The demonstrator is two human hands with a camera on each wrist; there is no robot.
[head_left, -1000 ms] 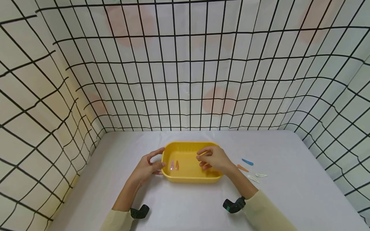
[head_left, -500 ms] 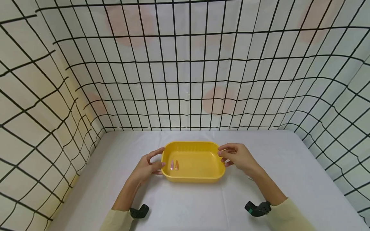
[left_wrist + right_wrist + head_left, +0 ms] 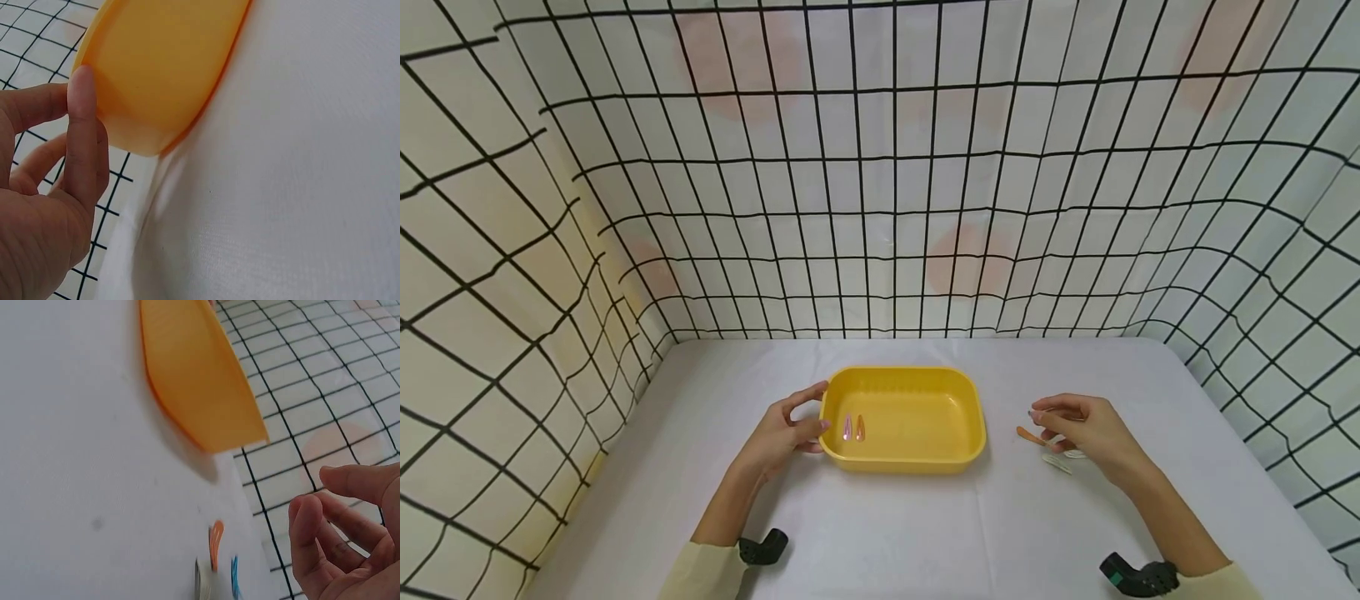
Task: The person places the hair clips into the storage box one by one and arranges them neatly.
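Note:
At the tray's left end my left hand (image 3: 784,429) grips the rim of the yellow tray (image 3: 902,467), thumb over the edge; the left wrist view shows this hand (image 3: 59,169) at the rim too. Inside the tray lie a pink hair clip (image 3: 847,427) and an orange hair clip (image 3: 861,427). My right hand (image 3: 1090,433) is over the loose clips right of the tray. In the right wrist view the right hand (image 3: 350,531) has thumb and finger apart, holding nothing; a blue hair clip (image 3: 235,578) lies on the table below it, largely hidden in the head view.
Near the right hand on the white table (image 3: 910,533) lie another orange hair clip (image 3: 1028,435) and white hair clips (image 3: 1057,463). A black grid net (image 3: 895,212) rises behind the table and along both sides.
My right hand has moved from inside the tray out to the right, above the loose clips. The left hand and the tray with its two clips have stayed put.

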